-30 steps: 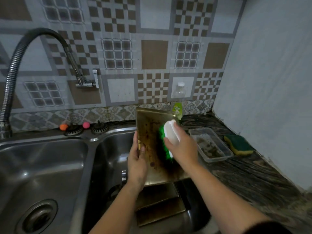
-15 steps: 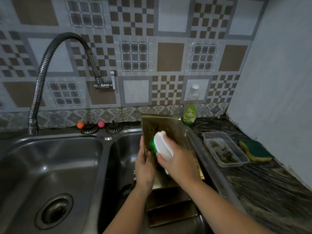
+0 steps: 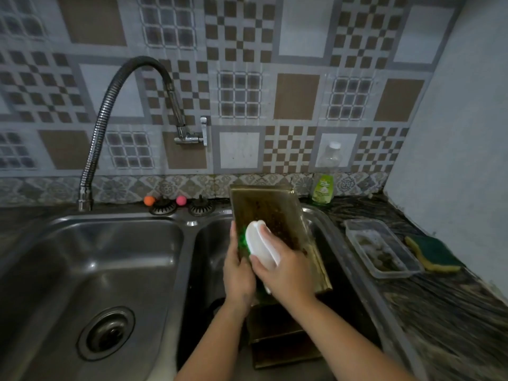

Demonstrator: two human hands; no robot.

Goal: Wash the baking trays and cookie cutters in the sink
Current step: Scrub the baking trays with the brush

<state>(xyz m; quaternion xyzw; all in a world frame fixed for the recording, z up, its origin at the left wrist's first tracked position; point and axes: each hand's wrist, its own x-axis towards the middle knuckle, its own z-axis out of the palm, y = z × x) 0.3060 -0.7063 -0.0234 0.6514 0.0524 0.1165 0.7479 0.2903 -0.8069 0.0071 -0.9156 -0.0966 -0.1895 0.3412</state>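
A: Where is the baking tray [image 3: 270, 213]?

B: Tilted up over the right basin of the sink [image 3: 192, 224], its lower edge down among more trays [image 3: 277, 336] in the bottom. The left hand [image 3: 237, 273] grips its left edge, fingers curled round it. The right hand [image 3: 286, 270] holds a white scrub brush [image 3: 261, 244], green bristles pressed to the stained face.

A: How should the scrubbing go?

B: I'd say firm short strokes over the brown spots, the left hand bracing so the tray doesn't slip.

A: Any writing?

B: A green bottle [image 3: 323, 188] stands on the table by the wall; its label is too blurred to read. A sponge [image 3: 433, 253] and a plastic tub [image 3: 383, 251] lie nearby.
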